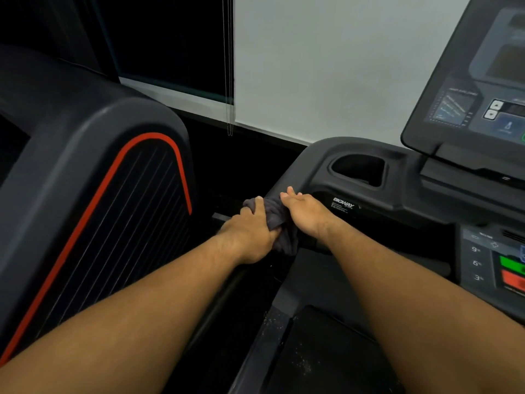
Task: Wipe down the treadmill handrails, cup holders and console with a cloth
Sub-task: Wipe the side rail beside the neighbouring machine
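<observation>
Head view: my left grip (250, 237) clamped round bunched dark cloth (277, 220); my right grip (305, 213) flat on cloth's other side, fingers straight. Cloth on treadmill frame (298, 169) corner, near cup holder (358, 169), left of console (466, 89).

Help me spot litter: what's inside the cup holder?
The cup holder shows dark inner walls and no visible object. Its floor is hidden in shadow behind the near rim.

Dark bunched cloth (277, 223) lies on the black treadmill handrail (315, 244), between left hand (250, 237) and right hand (304, 214), both touching it. Oval moulded cup holder (358, 169) sits just behind, with the tilted console screen (468, 81) behind and right of that. Red-trimmed black machine housing (93, 194) stands to the left.
</observation>
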A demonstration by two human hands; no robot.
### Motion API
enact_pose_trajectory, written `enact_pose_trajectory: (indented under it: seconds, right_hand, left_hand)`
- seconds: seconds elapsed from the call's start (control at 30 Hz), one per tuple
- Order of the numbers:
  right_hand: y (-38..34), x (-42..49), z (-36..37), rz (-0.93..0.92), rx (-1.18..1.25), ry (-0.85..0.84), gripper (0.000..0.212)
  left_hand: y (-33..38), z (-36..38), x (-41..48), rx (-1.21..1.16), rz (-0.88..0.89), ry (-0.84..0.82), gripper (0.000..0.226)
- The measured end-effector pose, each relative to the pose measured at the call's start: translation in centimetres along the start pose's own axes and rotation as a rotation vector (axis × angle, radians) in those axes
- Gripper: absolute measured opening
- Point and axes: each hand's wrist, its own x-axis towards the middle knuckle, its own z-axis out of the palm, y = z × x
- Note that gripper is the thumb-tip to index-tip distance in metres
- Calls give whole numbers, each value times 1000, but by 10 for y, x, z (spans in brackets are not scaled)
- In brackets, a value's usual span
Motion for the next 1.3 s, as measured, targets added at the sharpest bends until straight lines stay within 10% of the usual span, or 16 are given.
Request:
enact_pose_trajectory:
  seconds: [0.7, 1.3]
  right_hand:
    - [-14, -16, 1, 42, 21, -65, 50]
    - [-30, -24, 21, 29, -226, -59, 54]
  left_hand:
    - [-7, -5, -5, -34, -104, -121, 120]
    - [-34, 13, -77, 150, -46, -137, 84]
